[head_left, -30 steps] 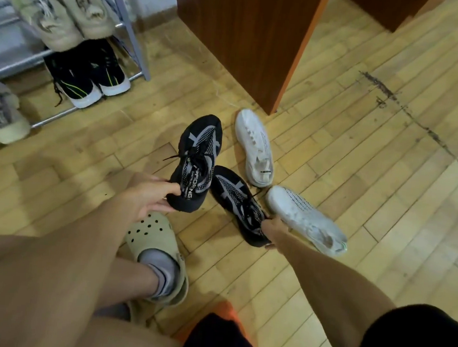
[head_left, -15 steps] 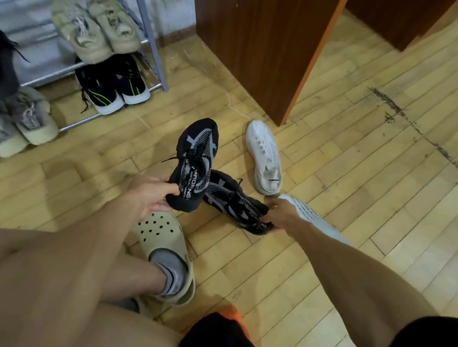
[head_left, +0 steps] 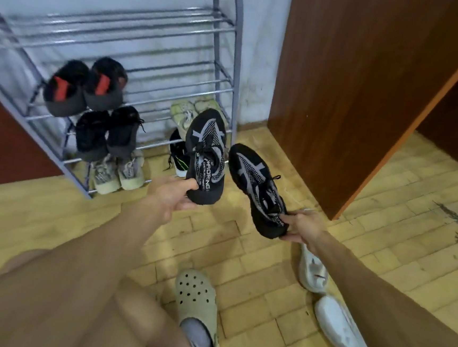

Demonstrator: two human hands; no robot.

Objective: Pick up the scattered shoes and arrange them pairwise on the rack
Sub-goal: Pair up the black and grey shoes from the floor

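Black mesh sneaker with grey stripes (head_left: 206, 154) is gripped at its heel by the left hand (head_left: 172, 196), in the air just before the grey metal-tube rack (head_left: 223, 62), while the matching black sneaker (head_left: 257, 187) is pinched at its heel by the right hand (head_left: 303, 228) above the yellow wooden floor (head_left: 242, 257).

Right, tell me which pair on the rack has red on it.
The dark pair highest on the rack, at its left: each shoe bears a red patch. Nothing else shelved there shows red.

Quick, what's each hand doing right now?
Left hand: holding a black shoe by its heel.
Right hand: holding the other black shoe by its heel.
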